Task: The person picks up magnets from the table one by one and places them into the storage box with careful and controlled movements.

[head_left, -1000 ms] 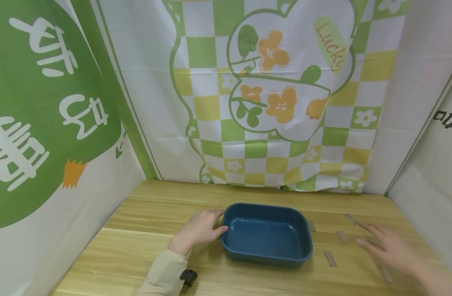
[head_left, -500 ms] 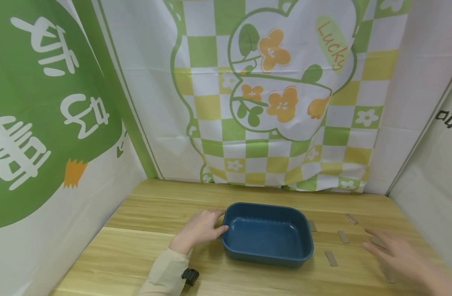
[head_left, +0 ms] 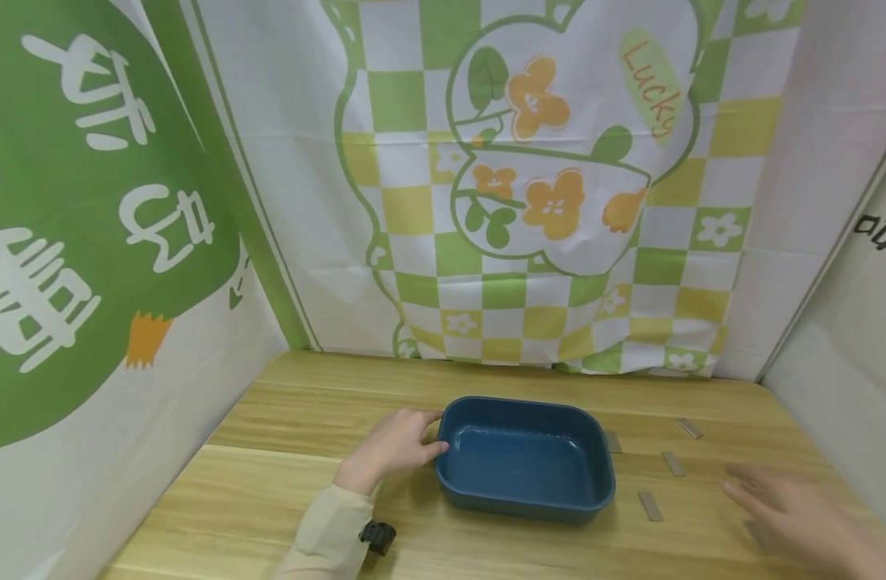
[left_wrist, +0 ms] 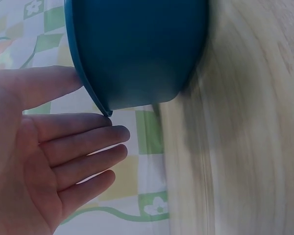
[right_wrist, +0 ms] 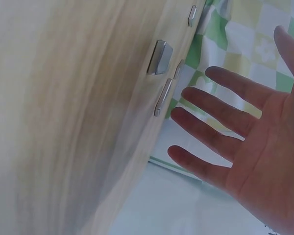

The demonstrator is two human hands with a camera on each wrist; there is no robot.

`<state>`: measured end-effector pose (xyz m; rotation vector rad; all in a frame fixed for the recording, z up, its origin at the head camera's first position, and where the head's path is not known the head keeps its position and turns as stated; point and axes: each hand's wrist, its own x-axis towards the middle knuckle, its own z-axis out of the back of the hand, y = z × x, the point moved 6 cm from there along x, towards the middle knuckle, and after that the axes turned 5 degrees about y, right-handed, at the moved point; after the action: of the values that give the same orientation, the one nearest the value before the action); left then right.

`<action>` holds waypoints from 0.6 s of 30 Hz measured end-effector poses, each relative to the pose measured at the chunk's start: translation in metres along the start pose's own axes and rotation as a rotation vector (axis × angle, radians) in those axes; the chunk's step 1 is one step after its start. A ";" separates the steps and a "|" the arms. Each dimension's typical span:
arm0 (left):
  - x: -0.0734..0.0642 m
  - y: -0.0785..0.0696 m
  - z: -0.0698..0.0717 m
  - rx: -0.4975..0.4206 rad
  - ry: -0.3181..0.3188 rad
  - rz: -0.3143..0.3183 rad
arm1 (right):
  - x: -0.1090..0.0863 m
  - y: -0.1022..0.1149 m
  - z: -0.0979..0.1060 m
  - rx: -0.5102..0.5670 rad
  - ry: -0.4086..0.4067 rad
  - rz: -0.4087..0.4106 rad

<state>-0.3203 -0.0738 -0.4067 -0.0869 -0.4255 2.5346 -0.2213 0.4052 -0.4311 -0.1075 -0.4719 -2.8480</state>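
Note:
A dark blue rectangular tub (head_left: 523, 509) with rounded corners stands on the wooden table. My left hand (head_left: 391, 445) is at its left end, the thumb over the rim. In the left wrist view the fingers (left_wrist: 85, 144) are nearly straight, index fingertip right at the rim's corner. My right hand (head_left: 798, 511), slightly blurred, hovers over the table's right side with nothing in it; the right wrist view shows its fingers (right_wrist: 220, 110) spread and straight. Small flat grey rectangular pieces lie between hand and tub: one (head_left: 689, 428) farthest back, one (head_left: 672, 464) midway, one (head_left: 650, 506) nearer me.
Another grey piece (head_left: 614, 442) lies against the tub's right side. One more piece (head_left: 760, 536) is partly hidden under my right hand. A checked green and white cloth (head_left: 501, 294) hangs behind the table (head_left: 327, 387), with printed and white sheets on both sides.
My right hand has drawn back to the right and toward me, away from the farthest grey piece. The left hand and the tub have stayed in place.

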 end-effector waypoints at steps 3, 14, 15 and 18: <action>0.000 0.000 0.000 -0.005 -0.001 0.005 | -0.001 -0.002 -0.002 0.028 0.047 -0.041; 0.001 0.000 0.003 -0.034 -0.004 0.015 | -0.007 -0.012 -0.008 0.074 0.146 -0.096; 0.001 0.000 0.003 -0.037 -0.004 0.016 | -0.008 -0.013 -0.008 0.076 0.150 -0.091; 0.001 0.002 0.003 -0.049 0.000 0.015 | -0.008 -0.017 -0.009 0.083 0.158 -0.109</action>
<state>-0.3226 -0.0753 -0.4046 -0.1095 -0.4887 2.5389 -0.2185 0.4200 -0.4459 0.1623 -0.5777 -2.9076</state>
